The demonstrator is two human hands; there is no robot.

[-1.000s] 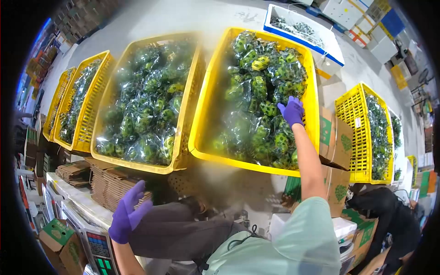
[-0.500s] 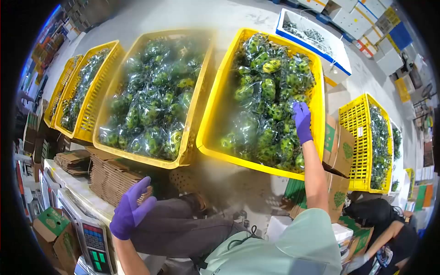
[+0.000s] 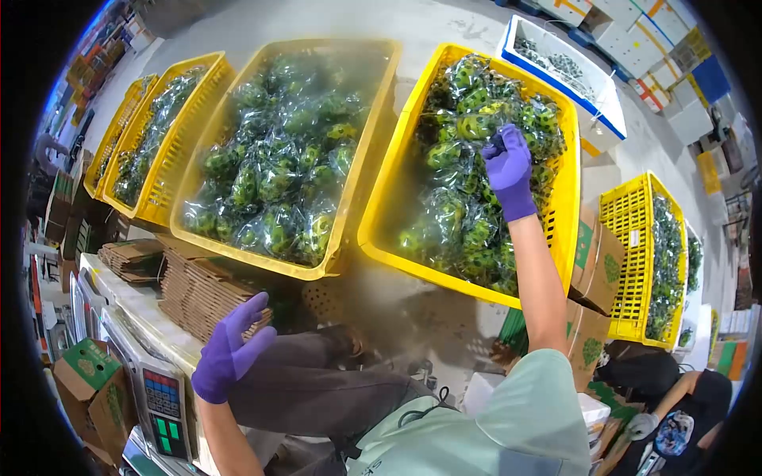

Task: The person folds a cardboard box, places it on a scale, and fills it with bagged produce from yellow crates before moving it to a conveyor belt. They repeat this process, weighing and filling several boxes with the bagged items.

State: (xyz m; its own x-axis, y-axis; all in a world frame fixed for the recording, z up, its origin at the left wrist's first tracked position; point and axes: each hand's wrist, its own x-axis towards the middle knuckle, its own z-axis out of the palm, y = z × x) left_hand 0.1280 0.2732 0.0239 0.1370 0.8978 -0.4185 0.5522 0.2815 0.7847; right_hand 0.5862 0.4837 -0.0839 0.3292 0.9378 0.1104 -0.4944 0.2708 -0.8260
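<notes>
Both my hands wear purple gloves. My right hand [image 3: 508,168] reaches into a yellow crate [image 3: 389,190] heaped with clear bags of green fruit [image 3: 464,198], and its fingers pinch the top of one bag of green fruit [image 3: 488,127]. My left hand [image 3: 228,349] hovers open and empty low on the left, just in front of a stack of flattened cardboard boxes [image 3: 202,289] and above a weighing scale [image 3: 163,412].
Further yellow crates [image 3: 349,214] of bagged fruit line the left, and another [image 3: 627,262] stands at the right. A white-and-blue bin [image 3: 591,103] sits behind. Cardboard boxes [image 3: 591,262] stand beside my arm. Another person [image 3: 675,412] crouches at bottom right.
My right hand has moved up the crate and closed its fingers on the top of a bag. My left hand has stayed in much the same spot, still open.
</notes>
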